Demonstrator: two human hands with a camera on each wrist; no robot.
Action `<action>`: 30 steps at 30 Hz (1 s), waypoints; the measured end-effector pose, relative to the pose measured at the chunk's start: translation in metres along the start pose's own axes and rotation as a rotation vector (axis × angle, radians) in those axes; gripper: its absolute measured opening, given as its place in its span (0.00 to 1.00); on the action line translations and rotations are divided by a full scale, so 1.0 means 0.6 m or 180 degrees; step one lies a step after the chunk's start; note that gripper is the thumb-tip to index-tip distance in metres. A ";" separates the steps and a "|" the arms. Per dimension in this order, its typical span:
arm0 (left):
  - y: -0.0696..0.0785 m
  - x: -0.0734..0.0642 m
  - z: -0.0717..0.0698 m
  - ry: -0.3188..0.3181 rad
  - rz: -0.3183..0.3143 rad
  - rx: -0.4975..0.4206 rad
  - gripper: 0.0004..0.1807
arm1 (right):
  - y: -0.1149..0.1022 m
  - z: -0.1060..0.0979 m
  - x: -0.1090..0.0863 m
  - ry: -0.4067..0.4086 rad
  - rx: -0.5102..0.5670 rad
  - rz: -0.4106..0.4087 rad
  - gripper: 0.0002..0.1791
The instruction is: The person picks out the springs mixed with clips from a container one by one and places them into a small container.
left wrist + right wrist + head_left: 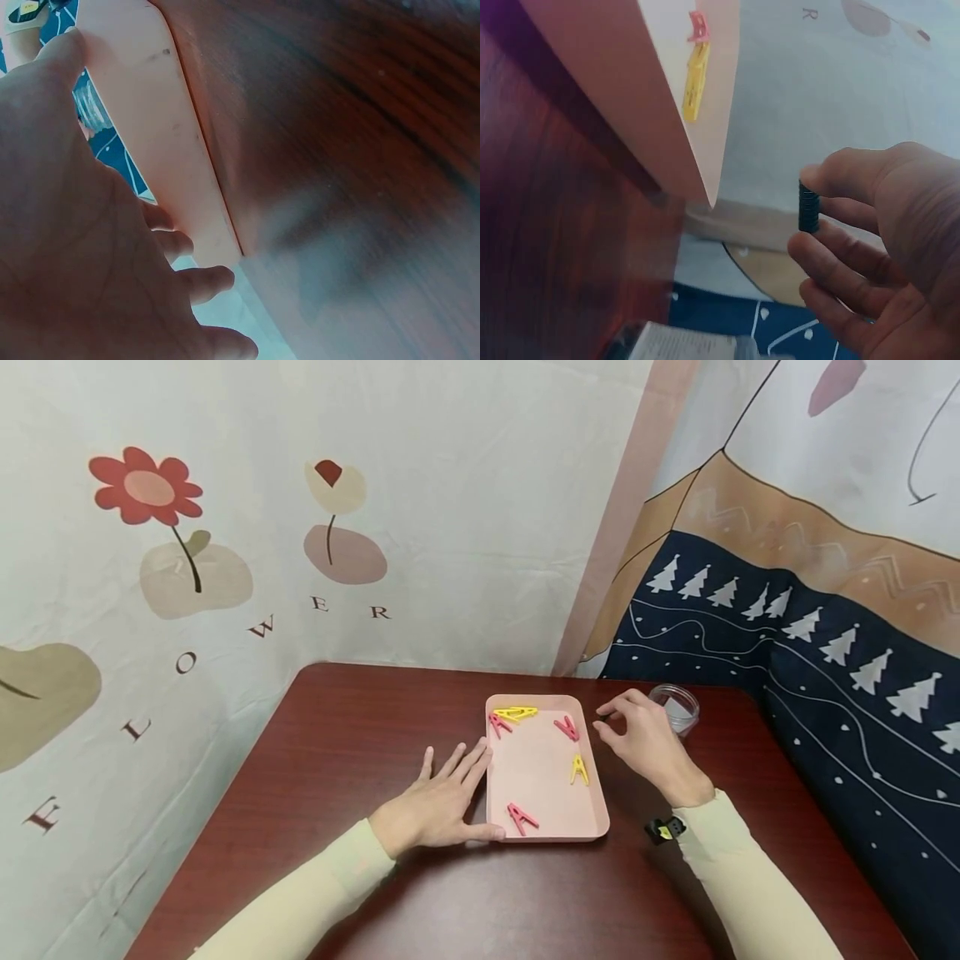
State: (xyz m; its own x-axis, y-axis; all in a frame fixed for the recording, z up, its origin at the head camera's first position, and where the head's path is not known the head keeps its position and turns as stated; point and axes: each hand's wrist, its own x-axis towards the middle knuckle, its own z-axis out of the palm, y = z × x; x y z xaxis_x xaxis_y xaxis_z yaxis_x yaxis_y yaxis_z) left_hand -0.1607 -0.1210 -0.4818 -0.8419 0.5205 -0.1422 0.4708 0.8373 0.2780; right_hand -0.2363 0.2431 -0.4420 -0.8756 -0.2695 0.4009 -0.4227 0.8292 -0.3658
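My left hand (pixel 438 806) rests with spread fingers along the left side of a shallow pink tray (pixel 536 768). In the left wrist view, its thumb and fingertips lie at the outer wall of the tray. To the right of the tray, my right hand (pixel 648 745) is raised, pinching a small dark ribbed cylinder (pixel 808 207) upright between thumb and fingers. Inside the tray are yellow and pink clothespins: a yellow one (pixel 517 713) and a pink one (pixel 498 725) at the back left, pink (pixel 567 728) and yellow (pixel 579 770) at the right, pink (pixel 521 818) in front.
A clear round jar (pixel 675 710) with a pale label stands just behind my right hand, near the table's back right. The dark red wooden table (pixel 360 735) meets printed cloth hangings (pixel 465 527) at the back and right.
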 end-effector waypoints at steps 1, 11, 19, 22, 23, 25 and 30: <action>0.000 0.000 0.000 -0.0003 0.0003 0.0001 0.70 | 0.003 -0.003 0.000 0.0058 -0.0016 0.0007 0.13; 0.001 0.000 0.000 -0.0015 0.0012 -0.0018 0.70 | 0.040 -0.037 -0.003 0.0621 -0.0086 0.0008 0.11; 0.000 -0.001 0.000 0.0003 -0.0025 -0.0025 0.70 | 0.073 -0.057 -0.009 0.0844 -0.0057 0.0207 0.10; 0.001 -0.002 0.000 -0.0007 -0.0025 -0.0041 0.69 | 0.089 -0.062 -0.014 0.0844 -0.0039 0.0342 0.10; 0.001 -0.003 0.000 -0.0014 -0.0027 -0.0038 0.69 | 0.094 -0.063 -0.016 0.0849 -0.0045 0.0375 0.10; 0.001 -0.003 0.000 -0.0016 -0.0028 -0.0040 0.69 | 0.103 -0.066 -0.018 0.0861 -0.0045 0.0423 0.11; 0.001 -0.003 -0.002 -0.0018 -0.0033 -0.0027 0.70 | 0.119 -0.071 -0.022 0.0811 -0.0075 0.0495 0.12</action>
State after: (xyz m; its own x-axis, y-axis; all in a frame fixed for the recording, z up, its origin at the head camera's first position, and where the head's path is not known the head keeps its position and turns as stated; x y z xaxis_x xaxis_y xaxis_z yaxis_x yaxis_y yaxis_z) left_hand -0.1595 -0.1216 -0.4806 -0.8452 0.5129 -0.1505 0.4598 0.8412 0.2845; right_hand -0.2450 0.3269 -0.4375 -0.8413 -0.0092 0.5405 -0.2800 0.8628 -0.4210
